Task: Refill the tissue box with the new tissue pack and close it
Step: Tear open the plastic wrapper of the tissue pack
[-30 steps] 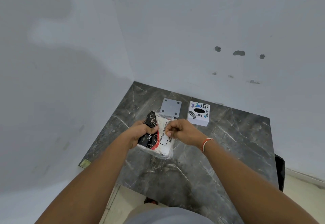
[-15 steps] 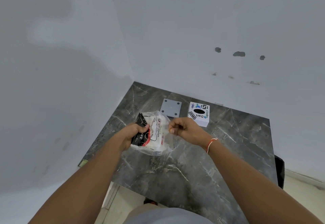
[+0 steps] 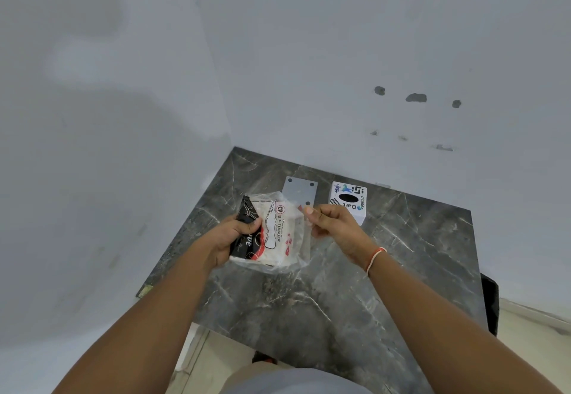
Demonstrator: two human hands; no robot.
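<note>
l hand grips tissue pack; r hand pinches its wrapper edge, above table.

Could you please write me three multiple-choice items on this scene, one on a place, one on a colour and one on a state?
1. Where is the white tissue box?
A. in the left hand
B. on the table, right of the grey plate
C. on the floor

2. What colour is the band on the right wrist?
A. orange
B. blue
C. black

3. How is the tissue pack held?
A. lying untouched
B. inside the box
C. left hand grips it, right hand pinches its clear wrapper

Answers: B, it stands beside the plate; A, the orange band shows; C, both hands are on it.
</note>
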